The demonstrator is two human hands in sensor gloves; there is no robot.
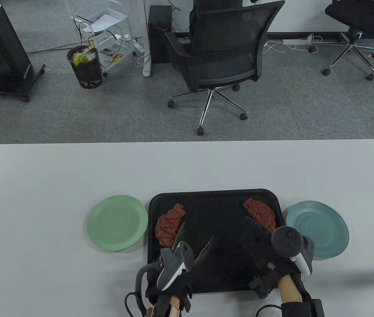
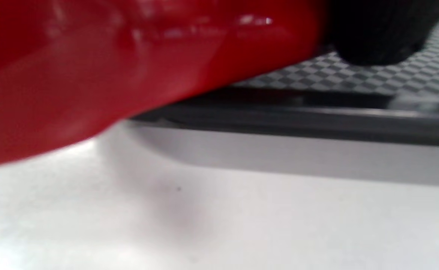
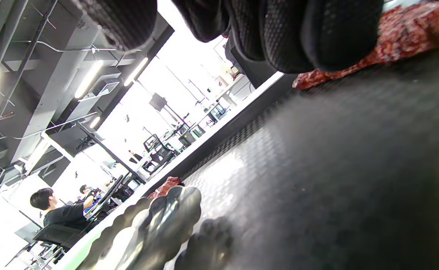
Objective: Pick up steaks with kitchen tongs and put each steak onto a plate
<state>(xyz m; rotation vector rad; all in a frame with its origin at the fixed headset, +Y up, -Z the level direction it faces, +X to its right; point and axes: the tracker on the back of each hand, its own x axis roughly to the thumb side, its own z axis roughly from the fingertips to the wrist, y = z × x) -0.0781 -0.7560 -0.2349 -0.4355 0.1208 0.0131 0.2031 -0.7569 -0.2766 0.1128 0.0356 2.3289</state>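
The left hand's fingers (image 1: 168, 290) curl round the red-handled metal kitchen tongs (image 1: 193, 246), whose scalloped arms stand parted over the black rectangular plastic tray (image 1: 215, 194). The right hand (image 1: 259, 241) rests on the tray floor; whether its fingers grip anything I cannot tell.

One reddish-brown marbled steak (image 1: 168, 224) lies at the tray's left side, the other steak (image 1: 260, 213) at its far right corner. They look soft, floppy and probably slick, so a mid-slab bite seems safest.

A pale green round plate (image 1: 117, 223) sits left of the tray on the white desk (image 1: 187, 165), a teal round plate (image 1: 319, 229) right of it. The left wrist view is mostly blurred red handle.
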